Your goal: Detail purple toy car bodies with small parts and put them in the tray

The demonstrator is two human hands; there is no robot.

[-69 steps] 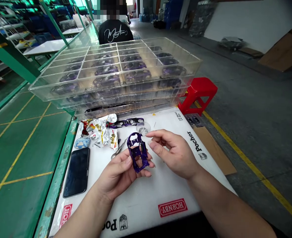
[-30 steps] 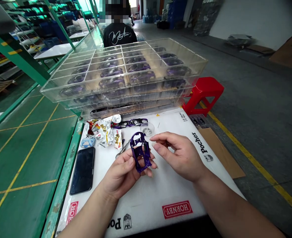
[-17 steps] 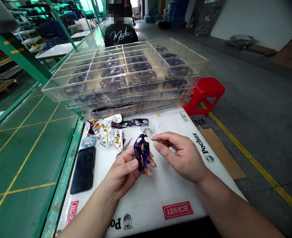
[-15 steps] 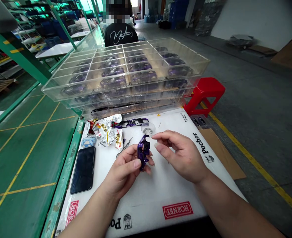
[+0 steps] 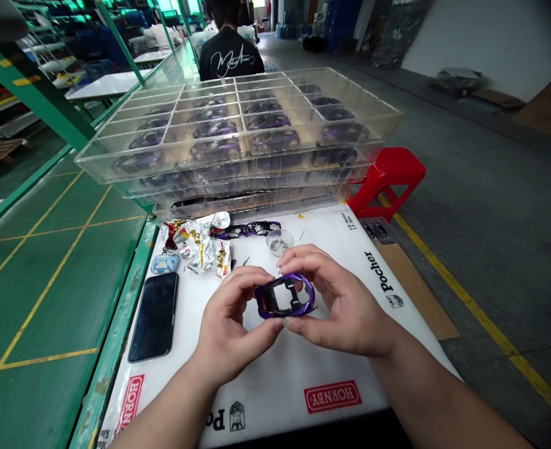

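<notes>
Between both hands is a purple model car body shell (image 5: 307, 299) with open window and roof gaps, held above the white printed work surface (image 5: 266, 386). My left hand (image 5: 235, 324) grips its left end between thumb and fingers. My right hand (image 5: 334, 299) is closed around the right end, thumb below and fingers above. Just beyond the hands stands a small clear dish (image 5: 280, 242) with tiny parts in it. More purple car shells (image 5: 252, 229) lie in a row behind, near the dish. The tweezers are mostly hidden behind my left hand.
Stacked clear compartment trays (image 5: 238, 156) with purple shells fill the far side. Crumpled snack wrappers (image 5: 205, 243), a blue-and-white case (image 5: 166, 264) and a phone (image 5: 154, 318) lie left. A red stool (image 5: 392, 178) stands right. A person in black (image 5: 231, 56) sits beyond the trays.
The car shell has turned from upright on end to lying lengthwise, facing me. My right hand, apart from it before, has moved left and now grips it too.
</notes>
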